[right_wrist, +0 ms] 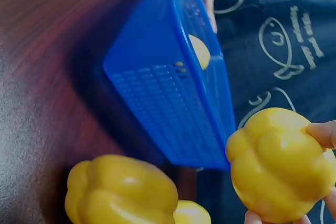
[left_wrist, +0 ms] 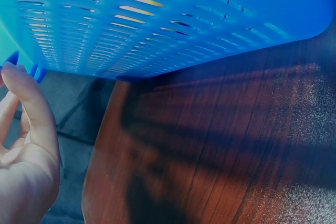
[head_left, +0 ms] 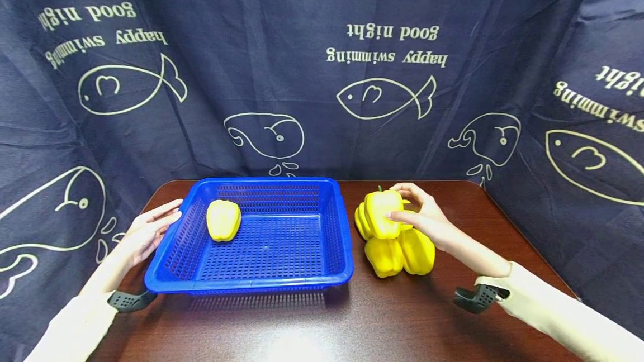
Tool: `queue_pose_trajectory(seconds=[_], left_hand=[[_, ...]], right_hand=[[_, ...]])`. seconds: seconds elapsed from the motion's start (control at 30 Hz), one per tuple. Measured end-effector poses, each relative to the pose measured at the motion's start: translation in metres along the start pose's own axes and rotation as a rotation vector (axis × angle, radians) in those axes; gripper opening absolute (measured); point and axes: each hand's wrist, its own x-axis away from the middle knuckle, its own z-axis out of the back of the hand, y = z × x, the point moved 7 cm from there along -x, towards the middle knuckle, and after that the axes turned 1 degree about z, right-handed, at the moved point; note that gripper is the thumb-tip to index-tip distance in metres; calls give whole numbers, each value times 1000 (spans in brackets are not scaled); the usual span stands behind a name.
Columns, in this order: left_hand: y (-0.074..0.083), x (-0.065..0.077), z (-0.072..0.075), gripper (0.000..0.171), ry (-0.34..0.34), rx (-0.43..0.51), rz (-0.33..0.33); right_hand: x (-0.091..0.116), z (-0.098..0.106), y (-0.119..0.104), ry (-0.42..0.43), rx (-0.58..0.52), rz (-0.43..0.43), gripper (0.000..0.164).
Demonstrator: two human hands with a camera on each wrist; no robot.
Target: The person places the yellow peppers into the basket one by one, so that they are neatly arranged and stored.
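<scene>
My right hand (head_left: 420, 219) grips a yellow bell pepper (head_left: 384, 214) with a green stem, thumb on its near side. In the right wrist view this held pepper (right_wrist: 278, 163) is raised beside the basket's rim. Beneath and behind it lie several more yellow bell peppers (head_left: 417, 251) in a pile, partly hidden by the hand and the held one. To the left stands a blue plastic basket (head_left: 249, 284) with slotted walls; one yellow bell pepper (head_left: 223, 220) lies inside, near its left wall. My left hand (head_left: 146, 233) holds the basket's left rim with its fingertips.
Everything stands on a dark brown wooden table (head_left: 352, 323) with a bright reflection near the front. A dark blue curtain (head_left: 312, 60) printed with fish and lettering hangs behind and along both sides. Each wrist wears a black band (head_left: 475, 299).
</scene>
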Motion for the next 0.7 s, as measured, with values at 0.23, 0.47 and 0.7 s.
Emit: queue_pose_trajectory(seconds=[0.23, 0.47, 0.7], left_hand=[[0, 1, 1, 36, 8, -17, 0], [-1, 0, 1, 35, 24, -16, 13], [-1, 0, 1, 36, 24, -14, 1]], right_hand=[[-11, -22, -10, -19, 47, 25, 48], [-17, -45, -17, -62, -35, -20, 48], [-26, -67, -25, -75, -114, -32, 50]])
